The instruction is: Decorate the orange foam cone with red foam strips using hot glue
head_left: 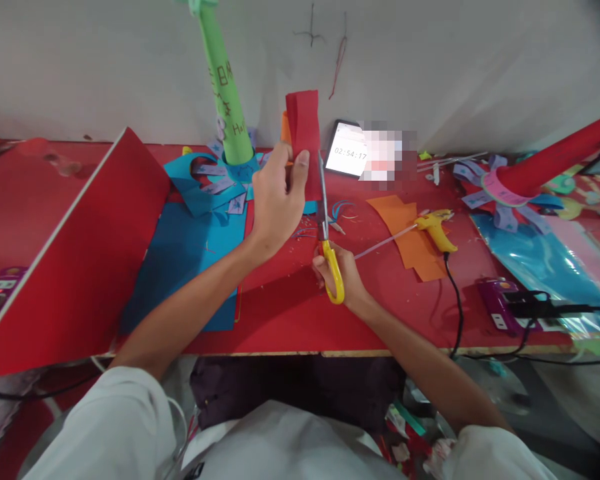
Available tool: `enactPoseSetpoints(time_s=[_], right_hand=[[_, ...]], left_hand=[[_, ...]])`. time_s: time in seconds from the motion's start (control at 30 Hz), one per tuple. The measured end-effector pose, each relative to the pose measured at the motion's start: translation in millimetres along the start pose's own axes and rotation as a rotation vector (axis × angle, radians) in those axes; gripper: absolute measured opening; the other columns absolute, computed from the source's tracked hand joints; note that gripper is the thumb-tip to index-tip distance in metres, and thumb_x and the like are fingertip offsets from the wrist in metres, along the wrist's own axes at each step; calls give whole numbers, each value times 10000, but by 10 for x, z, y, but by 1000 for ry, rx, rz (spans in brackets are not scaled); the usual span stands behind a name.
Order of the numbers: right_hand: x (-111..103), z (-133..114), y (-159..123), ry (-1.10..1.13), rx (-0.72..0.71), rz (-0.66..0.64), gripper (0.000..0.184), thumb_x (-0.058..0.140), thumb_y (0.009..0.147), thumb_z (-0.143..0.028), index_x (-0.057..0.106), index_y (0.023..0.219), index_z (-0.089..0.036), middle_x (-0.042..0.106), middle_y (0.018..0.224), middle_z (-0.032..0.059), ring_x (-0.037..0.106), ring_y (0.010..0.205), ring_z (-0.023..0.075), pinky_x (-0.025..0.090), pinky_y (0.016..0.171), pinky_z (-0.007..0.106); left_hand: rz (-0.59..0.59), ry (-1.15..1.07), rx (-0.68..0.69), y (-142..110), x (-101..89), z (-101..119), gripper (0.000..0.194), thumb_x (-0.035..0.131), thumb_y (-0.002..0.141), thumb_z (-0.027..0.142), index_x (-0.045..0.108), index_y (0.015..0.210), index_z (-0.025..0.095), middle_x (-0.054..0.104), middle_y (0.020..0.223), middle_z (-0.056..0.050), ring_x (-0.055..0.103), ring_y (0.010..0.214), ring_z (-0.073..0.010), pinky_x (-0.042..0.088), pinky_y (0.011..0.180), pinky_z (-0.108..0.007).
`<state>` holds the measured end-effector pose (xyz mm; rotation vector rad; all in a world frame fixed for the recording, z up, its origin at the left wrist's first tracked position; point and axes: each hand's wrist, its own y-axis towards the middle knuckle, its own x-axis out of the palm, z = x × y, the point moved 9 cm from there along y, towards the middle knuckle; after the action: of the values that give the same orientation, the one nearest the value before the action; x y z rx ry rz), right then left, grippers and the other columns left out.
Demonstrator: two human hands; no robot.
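desk (280, 320): red top, pale and worn along the front edge. left side: 1 blue sheet (190, 267) lying flat; behind it, 1 green tube (225, 100) standing, with a blue collar (240, 170) at its foot. far side, centre: 1 lit phone (343, 150). right of centre: orange paper (395, 223), with 1 yellow glue gun (437, 232) partly over it. further right: 1 purple power strip (497, 300), near a glossy blue packet (525, 250). thin blue offcuts (341, 208) scattered mid-desk.

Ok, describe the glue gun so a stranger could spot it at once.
On the red table, find the lit phone, then orange paper to its front right. The glue gun lies on that paper's right edge, its yellow pistol shape unlike the purple socket block.
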<state>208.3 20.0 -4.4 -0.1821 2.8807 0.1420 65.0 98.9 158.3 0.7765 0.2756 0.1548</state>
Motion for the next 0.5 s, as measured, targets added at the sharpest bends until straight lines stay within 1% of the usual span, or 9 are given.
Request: enactPoseSetpoints(time_s=[0.1, 0.2, 0.3, 0.5], right_hand=[[-3, 1, 19, 84, -2, 35, 758, 491, 821, -1014, 467, 868, -258, 441, 620, -63, 417, 499, 110, 344, 464, 267], [28, -11, 42, 115, -9, 28, 798, 471, 784, -1045, 482, 899, -255, 469, 668, -56, 420, 538, 111, 360, 485, 269], [11, -13, 43, 98, -16, 38, 785, 456, 810, -1032, 485, 893, -252, 484, 682, -51, 425, 554, 110, 363, 500, 270], [-36, -17, -1, 86, -29, 59, 708, 512, 876, -959, 489, 859, -251, 442, 608, -66, 421, 492, 107, 339, 467, 269]], left_hand=[[-13, -7, -29, -13, 16, -8, 569, 504, 1034, 748, 439, 769, 248, 401, 659, 34, 372, 608, -146, 349, 619, -334], [-38, -6, -45, -51, 68, -23, 564, 484, 1046, 747, 449, 781, 250, 379, 646, 39, 354, 583, -140, 318, 594, -335], [-59, 6, -40, -83, 116, -24, 561, 473, 1058, 741, 433, 788, 250, 367, 637, 45, 345, 569, -134, 285, 583, -338], [-32, 30, 5, -71, 60, 69, 460, 518, 1117, 548, 406, 774, 264, 390, 660, 29, 367, 581, -161, 294, 578, -365]])
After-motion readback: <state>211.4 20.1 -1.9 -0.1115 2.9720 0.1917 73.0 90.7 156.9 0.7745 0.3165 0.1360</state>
